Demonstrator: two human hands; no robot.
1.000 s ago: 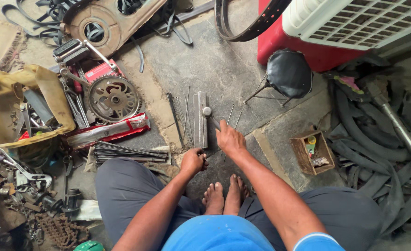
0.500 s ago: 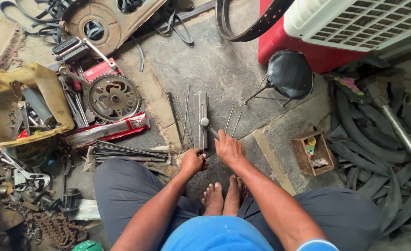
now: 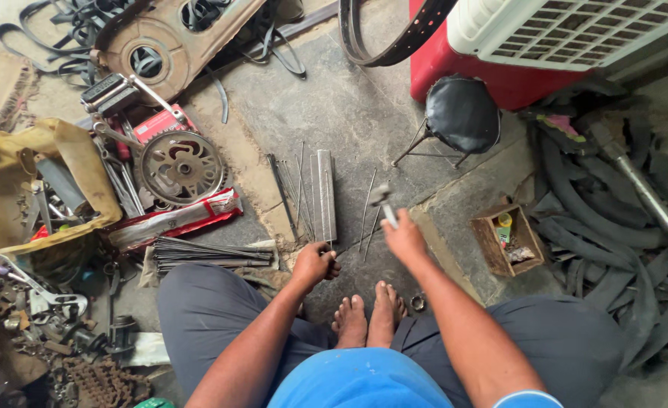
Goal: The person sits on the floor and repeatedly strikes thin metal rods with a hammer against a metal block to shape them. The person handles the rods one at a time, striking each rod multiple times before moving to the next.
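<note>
Right hand (image 3: 404,240): centre frame, clenched on small hammer (image 3: 384,201), head raised above spokes (image 3: 366,211).
Left hand (image 3: 315,262): closed, pinching one thin spoke on the floor beside metal bar (image 3: 326,195).

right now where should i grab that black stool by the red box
Take the black stool by the rim of its round padded seat, coming from above: the seat faces up and is clear, while its thin wire legs splay out underneath, close to the red box.

Metal bar (image 3: 325,195) lies before the feet (image 3: 368,317); sprocket (image 3: 181,167) left; stool (image 3: 461,115) right.
</note>
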